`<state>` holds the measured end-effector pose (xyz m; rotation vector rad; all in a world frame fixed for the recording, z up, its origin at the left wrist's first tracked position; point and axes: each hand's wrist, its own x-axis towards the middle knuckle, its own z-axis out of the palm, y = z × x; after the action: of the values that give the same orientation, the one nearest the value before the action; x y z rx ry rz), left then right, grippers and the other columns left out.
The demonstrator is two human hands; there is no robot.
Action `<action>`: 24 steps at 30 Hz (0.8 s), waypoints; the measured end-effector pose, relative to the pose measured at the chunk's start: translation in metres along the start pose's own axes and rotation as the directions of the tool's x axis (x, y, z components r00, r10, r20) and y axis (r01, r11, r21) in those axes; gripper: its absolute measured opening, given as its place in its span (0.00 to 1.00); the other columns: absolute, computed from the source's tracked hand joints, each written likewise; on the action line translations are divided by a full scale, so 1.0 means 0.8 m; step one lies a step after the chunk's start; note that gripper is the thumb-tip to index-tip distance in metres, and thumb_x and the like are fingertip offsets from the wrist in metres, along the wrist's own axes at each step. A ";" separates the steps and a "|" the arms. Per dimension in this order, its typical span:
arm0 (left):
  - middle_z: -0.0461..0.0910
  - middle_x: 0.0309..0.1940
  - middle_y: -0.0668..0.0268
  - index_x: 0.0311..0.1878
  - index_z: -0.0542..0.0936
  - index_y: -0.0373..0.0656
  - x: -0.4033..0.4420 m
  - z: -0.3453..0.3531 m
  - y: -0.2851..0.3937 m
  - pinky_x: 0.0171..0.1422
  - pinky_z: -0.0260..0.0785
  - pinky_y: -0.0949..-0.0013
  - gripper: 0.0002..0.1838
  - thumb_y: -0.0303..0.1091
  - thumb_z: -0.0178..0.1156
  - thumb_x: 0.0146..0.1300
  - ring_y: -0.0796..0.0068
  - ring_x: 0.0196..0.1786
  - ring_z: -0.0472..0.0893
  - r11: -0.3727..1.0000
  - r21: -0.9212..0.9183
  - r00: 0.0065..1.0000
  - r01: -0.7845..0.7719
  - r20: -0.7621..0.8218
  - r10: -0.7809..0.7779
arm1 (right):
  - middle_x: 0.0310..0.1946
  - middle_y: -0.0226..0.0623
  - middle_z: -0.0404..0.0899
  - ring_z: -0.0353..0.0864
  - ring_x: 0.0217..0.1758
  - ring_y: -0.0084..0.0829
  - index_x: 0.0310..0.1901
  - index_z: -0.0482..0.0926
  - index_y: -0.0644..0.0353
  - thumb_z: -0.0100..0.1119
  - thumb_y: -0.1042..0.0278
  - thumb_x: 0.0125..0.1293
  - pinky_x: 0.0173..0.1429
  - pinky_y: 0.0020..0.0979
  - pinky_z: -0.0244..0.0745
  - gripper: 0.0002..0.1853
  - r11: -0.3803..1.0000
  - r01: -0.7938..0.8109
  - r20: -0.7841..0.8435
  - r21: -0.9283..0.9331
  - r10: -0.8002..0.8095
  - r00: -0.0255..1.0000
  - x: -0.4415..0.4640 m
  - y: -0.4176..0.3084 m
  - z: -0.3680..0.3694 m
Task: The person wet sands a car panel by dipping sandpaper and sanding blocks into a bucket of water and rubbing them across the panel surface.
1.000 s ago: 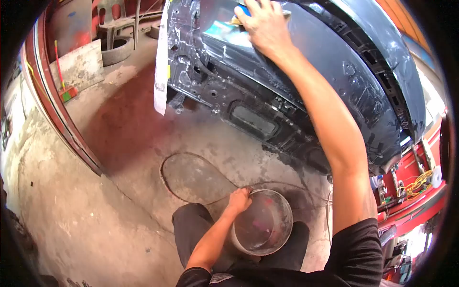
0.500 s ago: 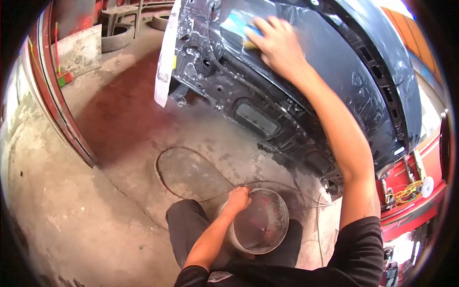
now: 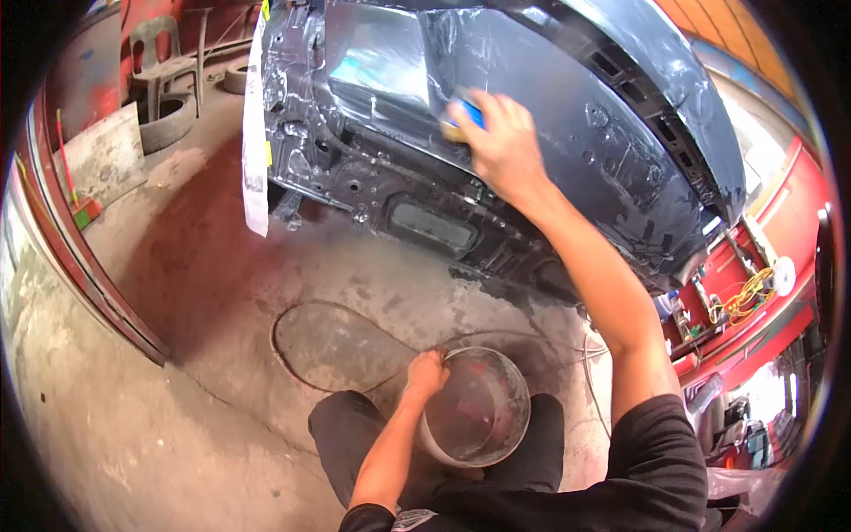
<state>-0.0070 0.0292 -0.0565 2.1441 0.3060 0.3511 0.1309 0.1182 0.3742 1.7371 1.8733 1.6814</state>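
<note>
My right hand [image 3: 505, 146] is closed around a blue and yellow sponge [image 3: 459, 120]. It holds the sponge against the wet, dark car body panel [image 3: 554, 80], near the panel's lower inner edge. My left hand [image 3: 427, 372] grips the rim of a round bucket [image 3: 525, 421], which sits between my knees. Dark liquid with reddish reflections shows inside the bucket. Holes and recesses mark the panel's lower part, and a strip of white masking paper [image 3: 255, 168] hangs from its left end.
A looped hose [image 3: 277, 332] lies on the concrete floor beyond the bucket. At the upper left are a plastic chair [image 3: 160, 58], a tyre [image 3: 168, 124] and a leaning board [image 3: 102, 160]. A red car part [image 3: 780, 257] with yellow wiring stands at the right.
My right hand has moved the sponge down and slightly left in view, while the panel has shifted left as my view turned. My left hand stays on the bucket rim.
</note>
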 end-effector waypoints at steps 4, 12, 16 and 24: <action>0.87 0.42 0.52 0.58 0.83 0.48 0.002 -0.007 0.007 0.55 0.79 0.45 0.19 0.39 0.66 0.63 0.46 0.49 0.86 1.000 0.027 1.000 -0.006 0.020 0.006 | 0.58 0.47 0.78 0.76 0.60 0.47 0.59 0.81 0.52 0.69 0.75 0.50 0.58 0.48 0.71 0.30 0.996 -0.015 -0.015 -0.089 0.014 1.000 -0.012 0.050 -0.004; 0.85 0.43 0.51 0.60 0.82 0.48 0.002 0.010 -0.016 0.56 0.77 0.45 0.22 0.42 0.67 0.63 0.46 0.50 0.84 0.996 0.090 1.000 -0.009 0.029 0.006 | 0.61 0.50 0.78 0.78 0.61 0.50 0.63 0.81 0.49 0.66 0.75 0.56 0.62 0.50 0.72 0.29 0.978 -0.198 -0.064 -0.066 0.193 0.979 -0.041 0.073 -0.010; 0.84 0.45 0.52 0.62 0.80 0.48 0.006 0.021 -0.023 0.57 0.76 0.45 0.24 0.42 0.67 0.64 0.46 0.51 0.83 0.992 0.123 0.997 -0.016 0.071 0.008 | 0.63 0.50 0.75 0.75 0.64 0.50 0.59 0.84 0.53 0.70 0.76 0.51 0.64 0.50 0.69 0.29 0.964 -0.227 -0.055 -0.141 0.221 0.974 -0.107 0.090 -0.036; 0.83 0.50 0.53 0.63 0.78 0.47 -0.002 0.000 -0.005 0.57 0.77 0.45 0.23 0.41 0.66 0.66 0.45 0.53 0.82 0.956 0.287 0.989 -0.053 0.150 0.010 | 0.56 0.50 0.79 0.77 0.60 0.50 0.59 0.85 0.54 0.66 0.72 0.64 0.61 0.48 0.72 0.20 0.912 -0.374 0.000 0.172 0.379 0.925 -0.024 0.092 -0.036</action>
<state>-0.0092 0.0310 -0.0598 2.4521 0.2504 0.1710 0.1659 0.0674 0.4274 2.2775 1.8311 1.7160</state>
